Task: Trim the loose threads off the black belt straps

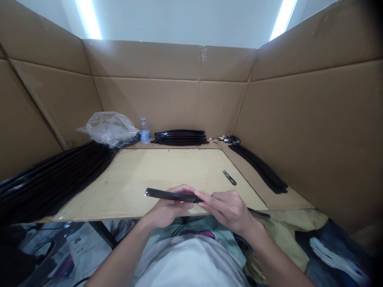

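A long thin black strip (167,194) lies across both my hands just above the near edge of the wooden board (167,171). My left hand (167,209) cups it from below, thumb on top. From the right, my right hand (229,209) pinches it with fingers on its upper side. The strip's far end pokes out behind my right wrist. A small pair of black thread snips (229,177) lies on the board to the right, apart from both hands.
A large pile of black strips (50,179) fills the left side, with a crumpled clear plastic bag (109,127) and a small water bottle (145,130) behind it. More strips are stacked at the back (179,137) and along the right (260,167). Cardboard walls (314,131) enclose the desk.
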Tool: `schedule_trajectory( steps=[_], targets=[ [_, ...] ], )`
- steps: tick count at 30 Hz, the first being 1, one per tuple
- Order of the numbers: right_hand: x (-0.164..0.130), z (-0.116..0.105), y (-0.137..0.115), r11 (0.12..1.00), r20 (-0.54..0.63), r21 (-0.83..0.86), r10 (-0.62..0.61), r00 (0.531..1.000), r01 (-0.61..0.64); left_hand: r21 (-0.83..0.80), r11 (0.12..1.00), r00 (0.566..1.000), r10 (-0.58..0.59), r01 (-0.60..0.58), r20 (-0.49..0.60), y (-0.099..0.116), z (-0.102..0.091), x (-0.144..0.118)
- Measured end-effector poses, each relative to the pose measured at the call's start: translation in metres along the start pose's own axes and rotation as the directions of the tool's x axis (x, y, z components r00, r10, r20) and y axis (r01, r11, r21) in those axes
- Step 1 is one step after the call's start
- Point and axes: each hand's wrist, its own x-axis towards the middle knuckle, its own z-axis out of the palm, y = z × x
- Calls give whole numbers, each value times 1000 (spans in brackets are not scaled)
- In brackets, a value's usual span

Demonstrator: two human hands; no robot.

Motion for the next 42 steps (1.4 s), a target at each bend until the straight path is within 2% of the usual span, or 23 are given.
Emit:
schedule_trajectory(
  steps=[5,10,15,20,25,30,38,42],
  targets=[
    [3,-4,-2,998,-45,65,4,999,-1,-96,995,996,28,-36,-84,-7,6,-2],
    [5,-7,-5,995,-88,95,7,996,1,-247,964,994,87,-99,-63,-15,13,-2],
    [5,-8,-8,991,-133,129,41,990,-24,-205,971,984,88,-119,-154,-12,18,-4],
    [10,-8,-15,974,-190,213,120,974,-79,-212,973,983,54,-91,-173,-6,23,-3],
    [15,-6,-22,968,-222,227,159,962,-107,-246,960,955,63,-137,-289,-12,30,-1],
    [13,-2,-26,951,-243,264,224,944,-158,-308,942,926,3,-129,-378,-12,37,-3],
    [12,2,-26,925,-230,289,319,919,-249,-176,978,886,16,-110,-464,-11,38,-4],
    [13,3,-23,934,-316,240,332,889,-264,-33,990,887,106,-135,-449,-12,39,-6]
  ],
)
